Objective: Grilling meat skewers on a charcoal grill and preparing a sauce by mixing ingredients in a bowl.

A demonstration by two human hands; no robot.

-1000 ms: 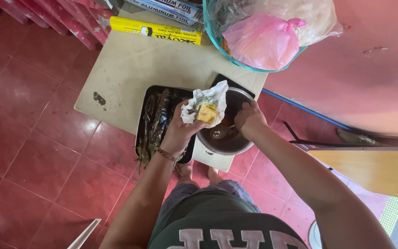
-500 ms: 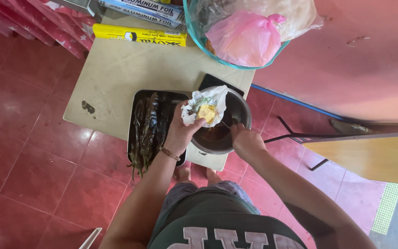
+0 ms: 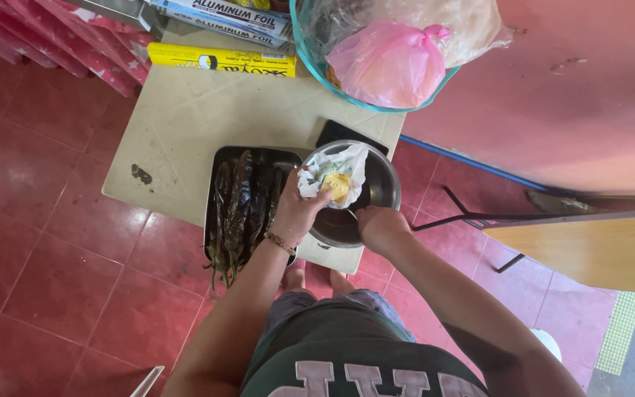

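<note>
— Over the bowl, what's there?
— Left hand, fingers pinching a crumpled wrapper above it.
— Right hand?
— Fingers curled over the bowl's near rim. Tray of fish sits just left.

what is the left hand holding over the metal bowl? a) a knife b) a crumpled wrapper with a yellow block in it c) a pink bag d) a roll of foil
b: the left hand grips a crumpled wrapper with a yellow block showing, above the metal bowl.
</note>
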